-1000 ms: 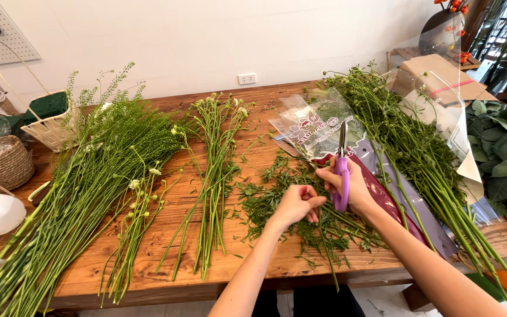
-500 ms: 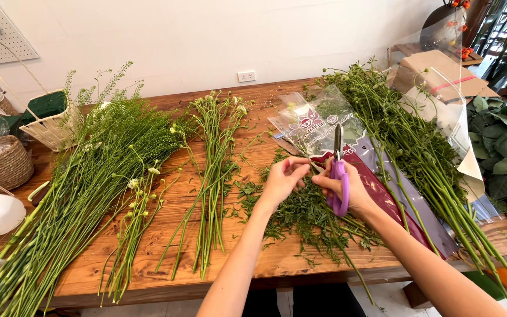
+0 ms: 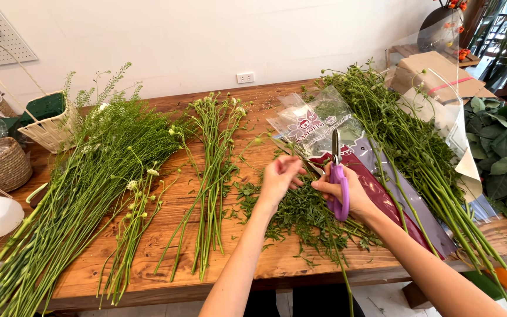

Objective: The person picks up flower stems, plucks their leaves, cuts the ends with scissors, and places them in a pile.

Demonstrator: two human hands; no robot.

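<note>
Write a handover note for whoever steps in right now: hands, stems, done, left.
Right hand: holds purple scissors, blades pointing up and away.
Left hand: pinching a thin green stem beside the scissors.
Under the hands: a pile of cut leaves on the wooden table.
Done: three bundles lie at left, the middle bundle with bare lower stems.
Left: the leafy bunch on the plastic sleeve at right.

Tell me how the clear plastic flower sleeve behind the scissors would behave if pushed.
The plastic sleeve looks thin and crinkled, so it would probably crumple rather than slide stiffly. It seems very light and likely slippery on the wooden table.
</note>
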